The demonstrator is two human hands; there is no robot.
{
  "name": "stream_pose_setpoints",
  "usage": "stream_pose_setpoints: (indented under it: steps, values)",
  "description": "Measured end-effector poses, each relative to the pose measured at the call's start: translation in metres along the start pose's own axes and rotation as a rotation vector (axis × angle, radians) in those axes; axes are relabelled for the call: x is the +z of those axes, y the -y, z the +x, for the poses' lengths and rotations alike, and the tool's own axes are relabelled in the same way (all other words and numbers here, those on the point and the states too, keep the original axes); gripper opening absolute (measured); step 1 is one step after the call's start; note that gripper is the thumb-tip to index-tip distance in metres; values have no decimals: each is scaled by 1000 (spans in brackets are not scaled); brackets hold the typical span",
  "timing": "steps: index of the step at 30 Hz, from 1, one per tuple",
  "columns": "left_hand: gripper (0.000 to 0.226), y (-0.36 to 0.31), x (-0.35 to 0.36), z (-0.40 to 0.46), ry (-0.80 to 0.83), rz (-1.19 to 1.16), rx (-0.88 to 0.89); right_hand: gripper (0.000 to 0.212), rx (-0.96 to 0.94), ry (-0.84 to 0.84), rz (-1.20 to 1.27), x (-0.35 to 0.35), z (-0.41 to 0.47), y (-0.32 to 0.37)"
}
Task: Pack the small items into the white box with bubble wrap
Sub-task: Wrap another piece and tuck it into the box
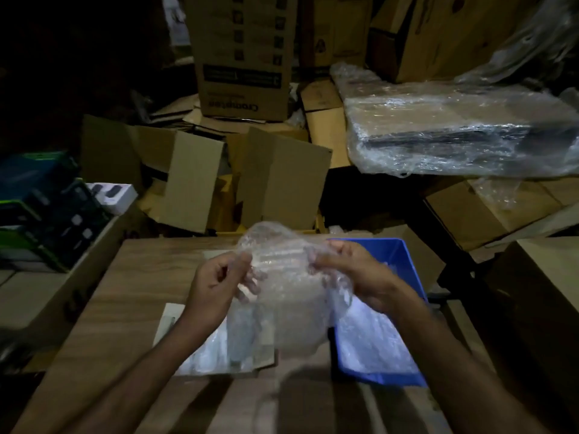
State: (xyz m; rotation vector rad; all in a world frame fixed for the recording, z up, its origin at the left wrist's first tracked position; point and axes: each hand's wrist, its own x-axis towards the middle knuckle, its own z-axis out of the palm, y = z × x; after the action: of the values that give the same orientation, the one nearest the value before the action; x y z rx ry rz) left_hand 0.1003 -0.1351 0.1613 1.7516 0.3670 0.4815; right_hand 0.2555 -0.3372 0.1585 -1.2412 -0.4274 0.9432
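A sheet of clear bubble wrap [288, 283] hangs in the air above the wooden table [125, 308]. My left hand [216, 286] pinches its left edge and my right hand [354, 274] grips its right edge. Below it the open white box [170, 324] lies on the table, with more bubble wrap and pale items inside that I cannot make out. My left forearm crosses the box's left part.
A blue plastic bin [404, 255] with crumpled clear wrap stands right of the white box. Brown cardboard cartons [244, 57] pile up behind the table. A plastic-wrapped flat package [454, 130] lies at the upper right. Dark retail boxes [53, 214] fill a carton at the left.
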Motion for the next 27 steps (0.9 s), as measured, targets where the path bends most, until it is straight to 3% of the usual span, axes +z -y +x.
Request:
stream_pose_setpoints:
  steps: [4, 6, 10, 14, 17, 20, 24, 27]
  values:
    - [53, 12, -28, -2, -193, -97, -289, 91, 287, 77, 638, 30, 1, -43]
    - [47, 21, -45, -8, -266, -112, -332, 98, 268, 109, 704, 52, -8, -63]
    - [35, 40, -74, -23, -370, -189, -422, 72, 239, -214, 369, 99, -3, -85]
    - [25, 52, -107, -36, -339, -103, -406, 94, 52, -472, 93, 115, 12, -106]
    - [56, 61, -134, -46, -167, -101, -391, 70, -96, -442, -62, 114, 12, -112]
    - [52, 64, -156, -49, 30, -166, -385, 35, -117, -401, -137, 115, 14, -105]
    - [60, 63, -173, -49, 180, -78, -391, 63, -20, -227, -369, 116, 15, -105]
    - [55, 64, -170, -44, 182, 381, -304, 51, -30, -251, -713, 118, 22, -106]
